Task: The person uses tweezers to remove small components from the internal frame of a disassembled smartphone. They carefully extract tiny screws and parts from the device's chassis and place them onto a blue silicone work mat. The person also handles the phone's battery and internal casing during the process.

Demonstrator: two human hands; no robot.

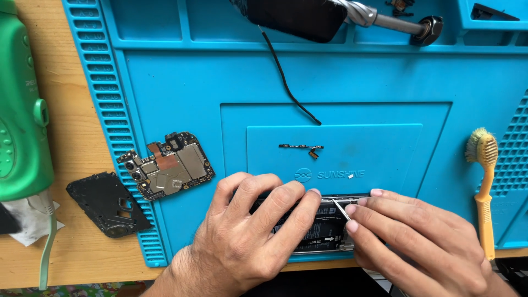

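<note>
blue silicone mat [165,82]; circuit board [166,164] at its left edge; black cover [108,204] on wood; small flex strip [301,147]; yellow brush [484,187] right; green device [19,104] left.

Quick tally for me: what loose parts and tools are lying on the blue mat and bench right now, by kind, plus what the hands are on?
Opened phone under left hand: 1
Tweezers in right hand: 1
Circuit board: 1
Black cover plate: 1
Flex strip: 1
Yellow brush: 1
Total: 6
</note>
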